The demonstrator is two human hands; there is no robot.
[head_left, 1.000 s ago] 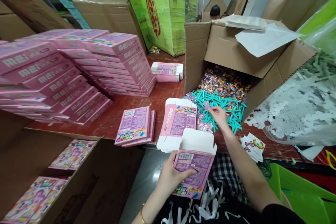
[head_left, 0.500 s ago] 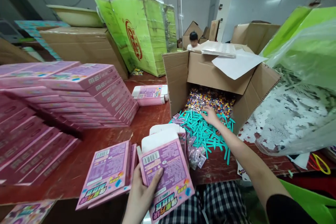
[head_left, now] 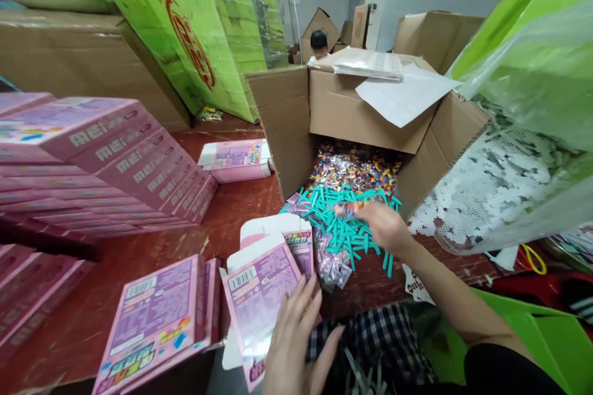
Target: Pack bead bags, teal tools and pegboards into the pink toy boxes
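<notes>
My left hand (head_left: 296,327) is spread with its thumb apart, its fingers lying over the right edge of a pink-and-purple carton (head_left: 264,296) with an open white flap. Above the turquoise sticks (head_left: 345,241), my right hand (head_left: 384,225) pinches a small packet of coloured pieces (head_left: 349,208), partly blurred. Another open carton (head_left: 300,244) lies behind the first one. Small purple sachets (head_left: 333,268) sit beside the sticks. Behind them, a cardboard box (head_left: 375,108) on its side spills out many packets of coloured pieces (head_left: 356,166).
Closed pink cartons (head_left: 160,315) lie at the left front, with tall stacks of them (head_left: 139,166) behind. Flattened cartons (head_left: 238,157) rest mid-table. A clear bag of white plastic pieces (head_left: 472,185) stands right. A person (head_left: 319,46) is in the background.
My left hand has let go of its grip on the carton and now lies spread over it. My right hand has drawn back towards me from the heap with a small packet. The view has shifted.
</notes>
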